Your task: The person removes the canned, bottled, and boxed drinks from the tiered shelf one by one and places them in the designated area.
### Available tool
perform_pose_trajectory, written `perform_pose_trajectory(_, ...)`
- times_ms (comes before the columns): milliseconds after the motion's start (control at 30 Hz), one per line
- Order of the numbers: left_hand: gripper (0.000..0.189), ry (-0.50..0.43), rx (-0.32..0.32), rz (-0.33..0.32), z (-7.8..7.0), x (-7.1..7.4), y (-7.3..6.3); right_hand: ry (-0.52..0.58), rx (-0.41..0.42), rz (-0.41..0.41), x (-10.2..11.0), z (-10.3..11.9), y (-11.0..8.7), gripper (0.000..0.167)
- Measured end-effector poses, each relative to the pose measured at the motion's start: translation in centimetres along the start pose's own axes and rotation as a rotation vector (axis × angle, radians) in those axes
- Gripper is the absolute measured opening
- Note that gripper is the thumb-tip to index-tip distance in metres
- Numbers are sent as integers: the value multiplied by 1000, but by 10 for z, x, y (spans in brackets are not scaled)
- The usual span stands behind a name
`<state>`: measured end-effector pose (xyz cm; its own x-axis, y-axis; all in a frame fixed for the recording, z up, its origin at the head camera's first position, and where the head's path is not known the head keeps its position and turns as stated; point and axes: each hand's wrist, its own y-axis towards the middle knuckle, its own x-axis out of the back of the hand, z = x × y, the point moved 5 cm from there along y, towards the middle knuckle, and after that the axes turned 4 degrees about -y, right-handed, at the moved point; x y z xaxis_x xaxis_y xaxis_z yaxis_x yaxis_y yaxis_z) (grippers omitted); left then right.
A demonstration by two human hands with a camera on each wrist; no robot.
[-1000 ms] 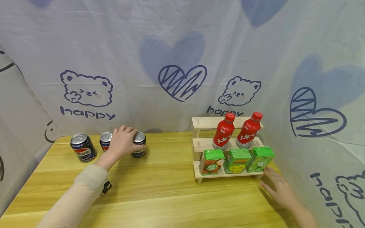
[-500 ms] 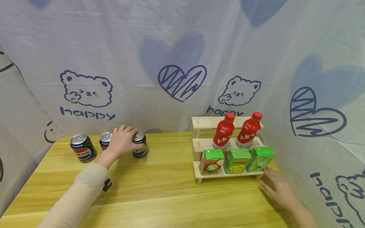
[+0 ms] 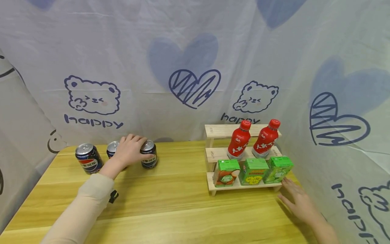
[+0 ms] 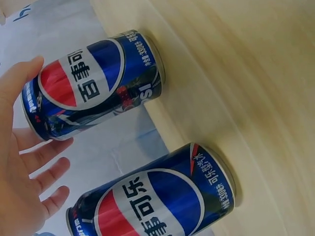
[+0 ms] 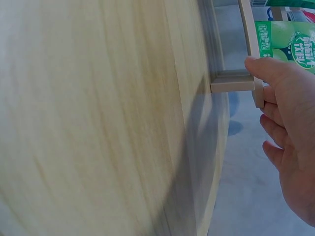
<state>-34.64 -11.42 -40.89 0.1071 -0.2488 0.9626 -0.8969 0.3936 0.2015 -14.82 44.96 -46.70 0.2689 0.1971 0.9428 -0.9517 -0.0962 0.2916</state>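
Gripping the rightmost can (image 4: 98,81) high, the left hand (image 3: 129,150) leaves its lower half free; the right hand (image 3: 297,201) pinches the rack (image 3: 214,154) near right, apparently steadying it.

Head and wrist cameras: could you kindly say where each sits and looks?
Head: on the head, facing forward and down at the table; left hand and right hand show.
Left wrist: on that wrist, facing two cans; left hand shows.
Right wrist: on that wrist, facing table and rack; right hand shows.
Head and right wrist share the rack.
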Motion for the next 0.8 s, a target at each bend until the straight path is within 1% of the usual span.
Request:
perform_pose_trajectory(167, 87, -2, -6, 9, -1, 6, -1, -6, 12, -22, 0, 1, 0, 60)
perform_pose_trajectory(367, 78, 9, -38, -23, -9, 21, 0, 12, 17, -19, 1, 0, 0, 60)
perform_pose_trajectory(467, 76, 12, -55, -44, -17, 32, 0, 21, 20, -14, 1, 1, 1, 60)
perform_pose_trajectory(667, 75, 33, -95, -88, -39, 52, 2, 12, 44, -35, 3, 2, 2, 58)
perform_pose_trajectory(800, 73, 39, -154, -149, -55, 65, 3, 4, 25, 6, 3, 1, 4, 58)
